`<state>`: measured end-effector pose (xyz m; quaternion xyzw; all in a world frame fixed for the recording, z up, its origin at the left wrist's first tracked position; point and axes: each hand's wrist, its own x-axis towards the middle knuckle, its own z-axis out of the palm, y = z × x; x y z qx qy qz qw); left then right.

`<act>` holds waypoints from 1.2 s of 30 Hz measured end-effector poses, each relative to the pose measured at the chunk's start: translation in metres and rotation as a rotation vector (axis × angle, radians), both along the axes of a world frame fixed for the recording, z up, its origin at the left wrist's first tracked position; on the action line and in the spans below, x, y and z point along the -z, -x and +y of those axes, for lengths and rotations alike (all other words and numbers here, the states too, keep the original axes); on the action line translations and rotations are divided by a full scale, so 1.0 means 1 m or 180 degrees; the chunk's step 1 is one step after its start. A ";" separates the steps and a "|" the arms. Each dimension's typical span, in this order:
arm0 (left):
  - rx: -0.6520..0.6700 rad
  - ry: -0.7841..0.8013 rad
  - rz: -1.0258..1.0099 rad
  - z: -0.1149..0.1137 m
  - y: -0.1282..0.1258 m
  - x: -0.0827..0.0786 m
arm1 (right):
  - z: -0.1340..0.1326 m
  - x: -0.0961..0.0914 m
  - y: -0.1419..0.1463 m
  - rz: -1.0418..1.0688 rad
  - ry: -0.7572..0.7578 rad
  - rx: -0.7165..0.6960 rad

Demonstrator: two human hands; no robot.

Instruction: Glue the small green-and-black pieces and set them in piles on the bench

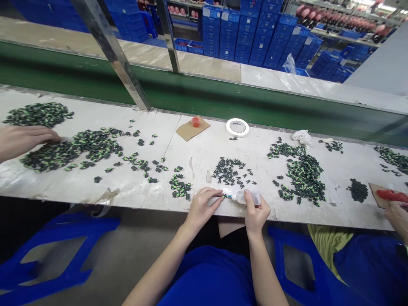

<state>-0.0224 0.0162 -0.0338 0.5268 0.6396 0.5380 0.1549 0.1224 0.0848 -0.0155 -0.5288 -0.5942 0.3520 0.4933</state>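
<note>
Head view, as I watch it from my remote station. My operator's right hand [256, 214] is closed around a small clear bottle [247, 197], thumb up over its body. The bottle is held on its side just above the near edge of the work table [334, 212], so its nozzle [228, 194] points left, straight at the other hand. The left hand [204, 205] has thumb and fingers drawn together in a pinch at the nozzle tip. Whether they grip a tiny part or the tip itself I cannot tell. Both hands sit low and close to the body, which I judge steadies the fine work. The nearest heap of black-and-green parts [231, 170] lies just beyond the hands, within easy reach, with a smaller cluster [180, 187] to its left and a larger heap [304, 174] to its right. Further back are a roll of white tape [237, 127] and an orange cap [195, 122] set on a scrap of cardboard [191, 131]. A co-worker's hand [22, 140] rests on the far-left heap, and another co-worker's hand [397, 216] shows at the right edge.
</note>
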 end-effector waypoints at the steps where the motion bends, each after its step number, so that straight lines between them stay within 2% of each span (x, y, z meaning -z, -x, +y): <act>1: 0.0003 -0.0003 -0.0004 0.000 0.000 0.000 | 0.000 0.000 0.000 -0.0010 -0.0004 0.0000; 15: -0.0001 0.0055 0.0022 0.000 0.000 0.000 | -0.001 -0.001 0.003 0.0101 0.0094 0.0177; 19: 0.0003 0.0054 0.0009 0.000 -0.001 0.001 | 0.000 0.001 -0.001 0.0409 0.0127 0.0288; 22: 0.0037 0.0116 -0.0063 -0.001 -0.001 -0.001 | 0.007 0.000 -0.009 0.0763 0.0035 0.0494; 26: 0.0094 0.0310 -0.0164 0.001 0.003 -0.008 | 0.026 -0.001 -0.023 0.0879 -0.0071 0.0570; 30: -0.0178 0.0151 0.0275 0.014 0.007 -0.012 | 0.047 0.002 -0.030 0.0793 -0.0109 0.0623; 33: -0.0272 0.0086 0.0781 0.030 0.006 -0.012 | 0.053 0.003 -0.031 0.0722 -0.0008 0.0444; 36: -0.0294 0.0161 0.1062 0.037 0.004 -0.013 | 0.047 -0.003 -0.031 0.0338 -0.0388 0.0535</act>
